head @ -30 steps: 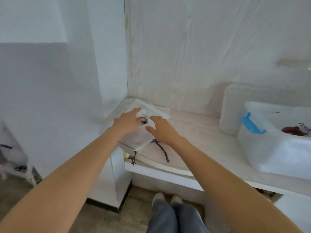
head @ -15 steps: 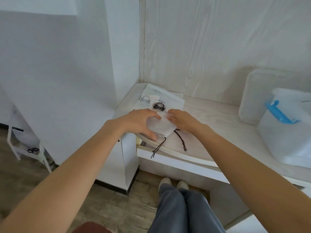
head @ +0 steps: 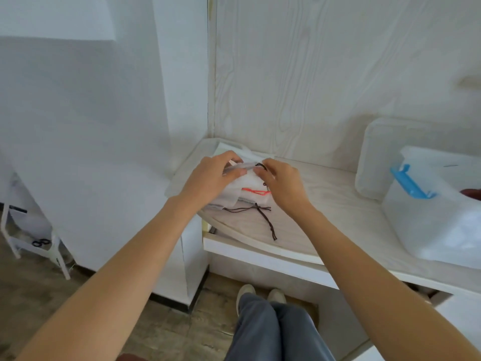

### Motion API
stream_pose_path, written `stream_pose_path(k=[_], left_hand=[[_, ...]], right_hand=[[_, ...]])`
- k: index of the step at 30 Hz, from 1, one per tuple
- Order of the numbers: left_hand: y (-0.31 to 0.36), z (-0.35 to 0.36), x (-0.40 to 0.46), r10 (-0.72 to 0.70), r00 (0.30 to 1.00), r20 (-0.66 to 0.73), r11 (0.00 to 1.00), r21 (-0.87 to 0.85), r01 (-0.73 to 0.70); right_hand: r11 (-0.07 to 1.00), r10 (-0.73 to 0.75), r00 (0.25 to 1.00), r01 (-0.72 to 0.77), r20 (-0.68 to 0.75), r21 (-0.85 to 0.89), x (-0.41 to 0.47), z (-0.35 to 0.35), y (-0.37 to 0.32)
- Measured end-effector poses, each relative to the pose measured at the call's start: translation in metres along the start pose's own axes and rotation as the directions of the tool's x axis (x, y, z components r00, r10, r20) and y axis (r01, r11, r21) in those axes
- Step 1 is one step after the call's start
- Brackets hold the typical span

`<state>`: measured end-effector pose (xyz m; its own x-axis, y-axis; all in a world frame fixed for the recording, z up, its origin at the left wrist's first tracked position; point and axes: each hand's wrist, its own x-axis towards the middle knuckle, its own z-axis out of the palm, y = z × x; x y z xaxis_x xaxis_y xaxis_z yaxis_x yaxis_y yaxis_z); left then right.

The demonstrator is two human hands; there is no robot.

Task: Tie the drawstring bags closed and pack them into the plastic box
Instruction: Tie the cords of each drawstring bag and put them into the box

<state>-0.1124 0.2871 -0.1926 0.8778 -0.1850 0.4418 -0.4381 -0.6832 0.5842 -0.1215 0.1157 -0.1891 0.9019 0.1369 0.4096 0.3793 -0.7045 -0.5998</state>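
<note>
I count two hands, my left hand (head: pixel 208 178) and right hand (head: pixel 282 183), one plastic box (head: pixel 429 217), one lid (head: pixel 377 157), two loose drawstrings: dark drawstring (head: pixel 263 214), red drawstring (head: pixel 256 191).

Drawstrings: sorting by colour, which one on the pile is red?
The red drawstring between the hands, mid-pile; the dark brown drawstring trails toward the counter edge.

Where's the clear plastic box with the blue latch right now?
The clear plastic box sits at the right edge of the head view on the pale wood-grain counter, its blue latch facing left, well right of both hands.
</note>
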Motion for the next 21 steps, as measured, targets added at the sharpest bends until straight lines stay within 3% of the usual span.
stream_pose_path(k=[5,8,11,17,21], left_hand=[[0.005,-0.006,-0.008,-0.03,0.944,-0.33,0.987,-0.156,-0.023],[0.008,-0.003,-0.011,-0.14,0.866,-0.481,0.956,-0.293,-0.008],[0.014,0.006,-0.009,-0.248,0.823,-0.511,0.914,-0.406,0.023],[0.023,0.021,-0.003,-0.425,0.77,-0.475,0.804,-0.589,0.081],[0.027,0.024,0.004,-0.573,0.741,-0.35,0.633,-0.764,0.128]], right_hand=[[0.947,0.166,0.985,-0.148,-0.039,0.286,0.001,-0.014,0.008],[0.822,0.34,0.94,-0.279,-0.034,0.497,0.003,-0.014,0.013],[0.689,0.447,0.895,-0.337,-0.01,0.642,0.005,-0.012,0.014],[0.563,0.517,0.856,-0.351,0.013,0.748,0.004,-0.016,0.02],[0.442,0.571,0.82,-0.349,0.041,0.826,0.005,-0.017,0.019]])
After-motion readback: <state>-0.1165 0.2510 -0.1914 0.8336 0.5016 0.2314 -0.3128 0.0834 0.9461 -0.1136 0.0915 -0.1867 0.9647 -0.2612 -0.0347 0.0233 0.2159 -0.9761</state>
